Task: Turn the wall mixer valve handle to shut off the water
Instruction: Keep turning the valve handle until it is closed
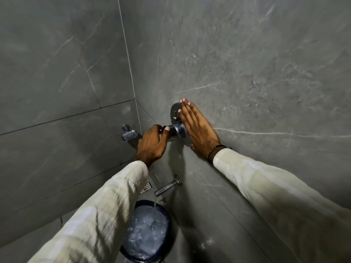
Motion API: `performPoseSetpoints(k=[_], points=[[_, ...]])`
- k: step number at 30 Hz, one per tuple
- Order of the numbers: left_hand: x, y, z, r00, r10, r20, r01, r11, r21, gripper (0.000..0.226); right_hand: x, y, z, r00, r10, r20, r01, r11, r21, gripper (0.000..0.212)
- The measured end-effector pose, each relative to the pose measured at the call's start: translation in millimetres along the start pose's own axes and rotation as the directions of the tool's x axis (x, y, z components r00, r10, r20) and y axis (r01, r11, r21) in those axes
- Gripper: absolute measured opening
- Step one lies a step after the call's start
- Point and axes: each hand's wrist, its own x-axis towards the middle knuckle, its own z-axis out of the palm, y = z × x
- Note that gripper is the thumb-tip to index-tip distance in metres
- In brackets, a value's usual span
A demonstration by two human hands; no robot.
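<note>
Your left hand (152, 144) is curled around the handle (171, 132), which juts out of the right wall toward the left, so its long axis points straight into that palm. This is the hand placed to do the turning. Below, the spout (167, 186) runs water into the bucket (146, 230). Your right hand (197, 128) lies open and flat on the wall (247, 73), just right of the valve plate (175, 112), gripping nothing.

Floor (171, 260): dark bucket (126, 251) (water-filled), drain grate (146, 187) in corner.
</note>
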Motion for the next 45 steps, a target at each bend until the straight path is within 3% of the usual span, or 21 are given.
performPoseSetpoints(k=[7,21,31,45], points=[[9,20,-8,0.987,0.148,-0.061,-0.149,0.989,-0.011,0.045,1,-3,2,1.0,0.002,0.005,-0.002,1.0,0.004,0.116],[26,36,-10,0.969,0.243,-0.033,-0.243,0.97,0.012,0.029,1,-6,4,1.0,0.01,-0.015,-0.009,1.0,0.023,0.11],[35,48,-5,0.993,0.103,-0.063,-0.113,0.978,-0.173,0.025,3,-8,8,0.999,0.016,-0.028,-0.015,1.0,0.007,0.11],[41,56,-1,0.991,0.081,-0.104,-0.082,0.997,-0.005,0.011,2,-5,6,1.0,0.005,-0.012,-0.005,1.0,0.0,0.107]])
